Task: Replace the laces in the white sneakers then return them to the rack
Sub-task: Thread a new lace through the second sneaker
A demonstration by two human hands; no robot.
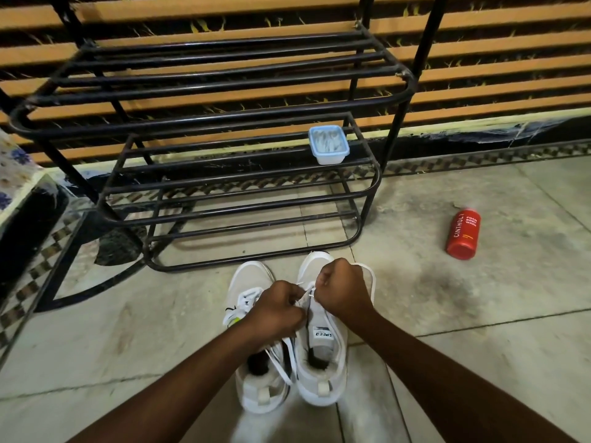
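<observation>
Two white sneakers stand side by side on the floor, toes toward the rack. The left sneaker (246, 282) carries white laces, with loose ends trailing near its heel. Over the right sneaker (323, 356), which has its tongue pulled up, both hands work. My left hand (276, 306) pinches a white lace (308, 295) at the eyelets. My right hand (343, 289) grips the same lace from the other side. The black metal shoe rack (243, 190) stands just beyond the sneakers.
A small blue-rimmed plastic box (329, 145) with white contents sits on the rack's lower shelf. A red bottle (463, 233) lies on the tiled floor to the right. A patterned bedding edge (16, 174) shows at the left.
</observation>
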